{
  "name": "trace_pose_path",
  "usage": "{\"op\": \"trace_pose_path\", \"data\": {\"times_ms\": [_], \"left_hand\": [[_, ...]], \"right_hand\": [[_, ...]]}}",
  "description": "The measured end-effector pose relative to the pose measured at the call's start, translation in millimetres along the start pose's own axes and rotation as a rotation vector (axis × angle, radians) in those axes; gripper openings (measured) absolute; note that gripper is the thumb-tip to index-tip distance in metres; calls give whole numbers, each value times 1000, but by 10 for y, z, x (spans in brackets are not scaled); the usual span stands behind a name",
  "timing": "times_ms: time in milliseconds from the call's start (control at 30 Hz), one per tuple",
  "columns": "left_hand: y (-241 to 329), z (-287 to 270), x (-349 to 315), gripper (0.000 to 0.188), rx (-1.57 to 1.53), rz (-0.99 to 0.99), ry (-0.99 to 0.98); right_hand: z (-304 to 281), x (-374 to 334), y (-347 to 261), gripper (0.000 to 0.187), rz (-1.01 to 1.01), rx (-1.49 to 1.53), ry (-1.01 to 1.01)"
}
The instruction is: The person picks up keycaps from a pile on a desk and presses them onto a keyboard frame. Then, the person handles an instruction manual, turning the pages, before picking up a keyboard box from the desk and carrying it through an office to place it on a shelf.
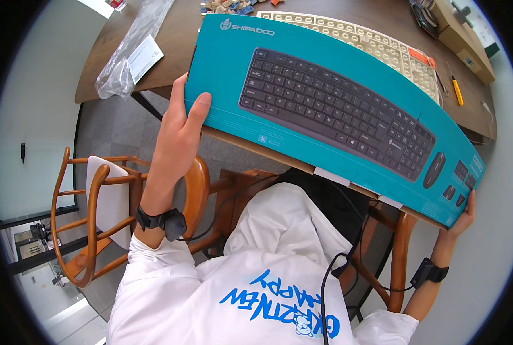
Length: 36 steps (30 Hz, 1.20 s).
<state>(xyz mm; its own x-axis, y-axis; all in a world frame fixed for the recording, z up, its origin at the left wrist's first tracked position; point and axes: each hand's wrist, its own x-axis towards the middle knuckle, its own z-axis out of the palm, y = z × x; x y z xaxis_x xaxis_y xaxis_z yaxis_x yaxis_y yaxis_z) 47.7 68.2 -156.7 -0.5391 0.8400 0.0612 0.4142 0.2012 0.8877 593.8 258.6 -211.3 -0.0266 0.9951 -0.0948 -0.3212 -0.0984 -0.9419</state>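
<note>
A long teal keyboard box (222,75), printed with a black keyboard and mouse, is held up in front of me above the table's near edge. My left hand (179,135) grips its left end, thumb on the printed face and fingers behind. At the lower right corner my right hand (464,218) clasps the other end, its fingers partly hidden by the box. The box tilts, with its right end lower and nearer to me. Along its lower side, brown cardboard and white flaps show. Behind it lies a cream keyboard frame (377,49), partly covered by the box.
On the brown table (104,49) lie a clear plastic bag (118,75), a white card (145,59), loose keycaps (228,7) and a yellow screwdriver (457,91). A cardboard box (463,43) stands far right. A wooden chair (104,201) is at my left.
</note>
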Motion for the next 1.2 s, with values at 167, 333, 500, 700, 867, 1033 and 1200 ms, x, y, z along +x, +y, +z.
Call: {"op": "trace_pose_path", "data": {"times_ms": [167,333,500,700,867,1033,1200], "left_hand": [[-78,-19,-34,50,-4,-8,23],[-67,-127,-122,50,-2,-35,56],[-123,-162,-160,52,-21,14,84],[-90,-164,-157,56,18,36,22],[-152,-149,-183,57,105,58,27],[-58,-128,-187,55,78,46,-13],[-50,-131,-153,60,49,-29,-71]], "right_hand": [[85,20,-78,36,-55,-19,90],[153,16,-200,37,-99,4,-95],[190,35,-243,36,-156,29,-46],[362,-31,-222,36,-175,42,18],[377,7,-238,36,-120,-11,-38],[462,6,-255,33,-68,15,6],[480,-14,-267,33,-67,-10,45]]}}
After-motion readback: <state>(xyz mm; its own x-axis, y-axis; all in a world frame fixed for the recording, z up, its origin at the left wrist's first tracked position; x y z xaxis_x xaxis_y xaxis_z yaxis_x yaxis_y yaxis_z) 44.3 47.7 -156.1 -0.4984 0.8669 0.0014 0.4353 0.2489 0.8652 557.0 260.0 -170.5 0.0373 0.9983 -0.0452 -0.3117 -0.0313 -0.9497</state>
